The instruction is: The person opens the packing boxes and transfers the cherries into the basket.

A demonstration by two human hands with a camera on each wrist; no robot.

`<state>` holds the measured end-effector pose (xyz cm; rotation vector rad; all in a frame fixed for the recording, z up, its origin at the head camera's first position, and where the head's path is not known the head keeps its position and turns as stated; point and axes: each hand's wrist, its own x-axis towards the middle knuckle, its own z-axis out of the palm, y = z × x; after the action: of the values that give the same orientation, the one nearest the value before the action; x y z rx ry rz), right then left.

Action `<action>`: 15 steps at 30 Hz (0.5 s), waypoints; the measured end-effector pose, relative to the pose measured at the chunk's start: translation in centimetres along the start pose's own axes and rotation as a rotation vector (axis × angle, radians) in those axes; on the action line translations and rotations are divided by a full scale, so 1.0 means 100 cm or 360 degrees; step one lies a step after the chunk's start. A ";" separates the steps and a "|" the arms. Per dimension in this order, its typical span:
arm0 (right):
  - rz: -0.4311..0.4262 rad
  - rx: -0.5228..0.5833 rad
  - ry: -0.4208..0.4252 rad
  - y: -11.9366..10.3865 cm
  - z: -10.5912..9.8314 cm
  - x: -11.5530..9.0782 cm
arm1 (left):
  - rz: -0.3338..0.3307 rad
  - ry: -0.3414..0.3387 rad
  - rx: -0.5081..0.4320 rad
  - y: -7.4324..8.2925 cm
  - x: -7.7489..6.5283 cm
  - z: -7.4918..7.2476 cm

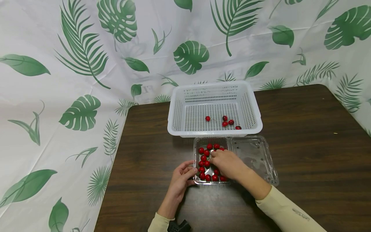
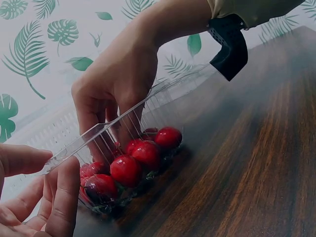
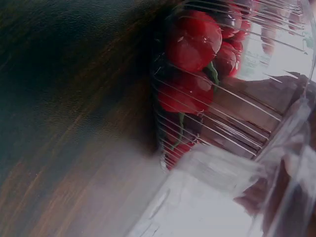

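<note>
A clear plastic clamshell box [image 1: 195, 156] stands open on the table, holding many red cherries [image 1: 202, 176]. My left hand [image 1: 180, 178] is at its left side; in the left wrist view, that thumb and fingers [image 2: 64, 190] pinch the rim. From the right, my right hand [image 1: 227, 165] reaches over the wall, its bent fingers down among the fruit. The box wall and cherries partly hide those fingertips, and I cannot tell whether they grip a cherry. In the right wrist view, cherries [image 3: 193, 42] with green stems press against the ribbed wall.
Just behind the box sits a white perforated basket [image 1: 215, 133] with several loose cherries [image 1: 224, 123] on its floor. The box's clear lid [image 1: 255, 153] lies folded out to the right. Dark wood tabletop [image 1: 307, 145] surrounds them, and a leaf-print cloth [image 1: 162, 29] hangs behind.
</note>
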<state>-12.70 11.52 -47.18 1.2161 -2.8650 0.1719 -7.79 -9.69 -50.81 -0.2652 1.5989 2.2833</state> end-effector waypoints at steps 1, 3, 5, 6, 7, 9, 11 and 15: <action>0.0005 0.0008 -0.0010 0.000 0.001 0.000 | 0.0002 -0.0001 0.0000 0.000 0.000 0.000; 0.0016 0.0018 -0.0028 0.000 0.001 0.001 | 0.0002 -0.0001 -0.0004 0.000 0.000 0.000; 0.0021 0.0019 -0.0035 0.000 0.001 0.001 | 0.0004 -0.0005 -0.0005 0.000 0.000 0.000; 0.0021 0.0022 -0.0036 0.000 0.001 0.001 | 0.0004 -0.0007 -0.0008 0.000 0.000 0.000; 0.0019 0.0021 -0.0037 0.000 0.001 0.001 | 0.0002 -0.0007 -0.0011 0.000 0.000 0.000; 0.0011 0.0023 -0.0037 0.001 0.001 0.001 | -0.0001 -0.0006 -0.0012 0.000 0.000 0.000; -0.0001 0.0029 -0.0019 0.001 0.000 0.000 | -0.0002 -0.0008 -0.0014 0.000 0.000 0.000; -0.0030 0.0058 0.0030 0.001 -0.002 -0.001 | -0.0003 -0.0008 -0.0023 -0.001 0.000 -0.001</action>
<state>-12.73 11.71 -46.97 1.2400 -2.8459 0.2351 -7.77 -9.73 -50.89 -0.2644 1.5800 2.2932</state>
